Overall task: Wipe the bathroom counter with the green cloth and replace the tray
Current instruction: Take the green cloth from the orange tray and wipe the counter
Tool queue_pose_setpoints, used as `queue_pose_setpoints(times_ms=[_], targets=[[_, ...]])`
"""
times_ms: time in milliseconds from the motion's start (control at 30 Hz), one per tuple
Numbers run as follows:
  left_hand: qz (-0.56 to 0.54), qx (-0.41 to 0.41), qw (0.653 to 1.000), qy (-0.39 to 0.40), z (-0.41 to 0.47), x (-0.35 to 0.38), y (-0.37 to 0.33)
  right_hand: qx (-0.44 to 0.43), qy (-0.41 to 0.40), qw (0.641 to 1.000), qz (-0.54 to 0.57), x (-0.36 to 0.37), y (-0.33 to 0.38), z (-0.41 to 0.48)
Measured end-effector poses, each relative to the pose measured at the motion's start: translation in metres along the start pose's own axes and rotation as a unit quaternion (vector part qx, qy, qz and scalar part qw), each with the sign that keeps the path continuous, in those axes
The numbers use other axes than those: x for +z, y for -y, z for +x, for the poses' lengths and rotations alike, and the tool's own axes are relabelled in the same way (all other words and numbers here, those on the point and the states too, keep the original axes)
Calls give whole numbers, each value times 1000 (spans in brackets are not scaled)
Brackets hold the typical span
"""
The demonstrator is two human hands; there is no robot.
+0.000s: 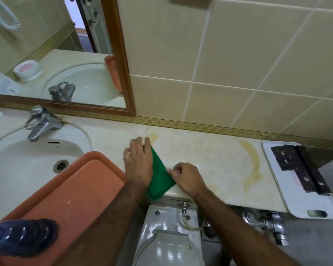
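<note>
A folded green cloth (pixel 160 174) lies on the cream bathroom counter (pixel 210 156), one corner hanging over the front edge. My left hand (pixel 138 162) lies flat, fingers spread, pressing on the cloth's left part. My right hand (pixel 186 177) pinches the cloth's right edge with curled fingers. An orange tray (pixel 69 191) rests tilted over the sink (pixel 17 162) at the left, its right edge next to my left wrist.
Yellowish stains (pixel 253 164) mark the counter to the right. A white tray with dark sachets (pixel 296 169) sits at the counter's right end. A chrome tap (pixel 40 123) stands behind the sink. A blue spray bottle (pixel 17 237) is at bottom left. A toilet (pixel 169 235) stands below the counter.
</note>
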State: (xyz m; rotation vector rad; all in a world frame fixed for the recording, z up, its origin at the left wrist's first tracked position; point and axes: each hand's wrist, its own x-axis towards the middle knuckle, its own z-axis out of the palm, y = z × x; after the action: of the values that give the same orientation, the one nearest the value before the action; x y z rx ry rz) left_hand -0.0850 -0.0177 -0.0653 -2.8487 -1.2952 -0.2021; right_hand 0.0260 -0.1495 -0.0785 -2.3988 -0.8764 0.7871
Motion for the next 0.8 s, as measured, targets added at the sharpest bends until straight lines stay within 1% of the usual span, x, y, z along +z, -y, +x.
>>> queue_pose_setpoints(times_ms=[33, 67, 100, 167, 200, 267, 333, 400, 467, 533, 600, 667, 700, 733, 800], targets=[[-7, 32, 999, 11, -9, 10, -10, -17, -22, 999, -39, -4, -9, 7], [-20, 41, 998, 34, -17, 21, -19, -31, -44, 996, -67, -9, -18, 15], [-35, 21, 997, 68, -25, 32, -25, -42, -61, 993, -92, -15, -28, 25], [-66, -70, 988, 122, -34, 50, -30, -64, -73, 980, -172, -33, -51, 48], [-72, -99, 985, 124, -34, 58, -29, -72, -70, 972, -213, -41, -64, 60], [-70, -116, 986, 94, -25, 69, -24, -84, -66, 960, -257, -48, -92, 78], [-73, -130, 987, 67, -1, 76, -17, -105, -87, 954, -266, -46, -111, 86], [-74, -139, 986, 59, 34, 83, -14, -122, -121, 949, -263, -39, -121, 91], [-76, -119, 987, 75, 64, 86, -22, -127, -134, 948, -261, -35, -126, 95], [-67, -48, 993, 84, 72, 88, -39, -123, -132, 948, -261, -36, -126, 96], [-60, 38, 994, 84, 51, 88, -56, -120, -127, 948, -265, -37, -124, 94], [-62, 91, 989, 98, 11, 85, -55, -119, -118, 951, -261, -40, -120, 93], [-66, 90, 989, 101, -8, 85, -46, -119, -114, 951, -260, -41, -119, 92], [-70, 72, 989, 105, -21, 84, -33, -119, -114, 951, -261, -41, -119, 91], [-58, 15, 993, 101, -20, 80, -4, -122, -119, 951, -260, -41, -120, 90]])
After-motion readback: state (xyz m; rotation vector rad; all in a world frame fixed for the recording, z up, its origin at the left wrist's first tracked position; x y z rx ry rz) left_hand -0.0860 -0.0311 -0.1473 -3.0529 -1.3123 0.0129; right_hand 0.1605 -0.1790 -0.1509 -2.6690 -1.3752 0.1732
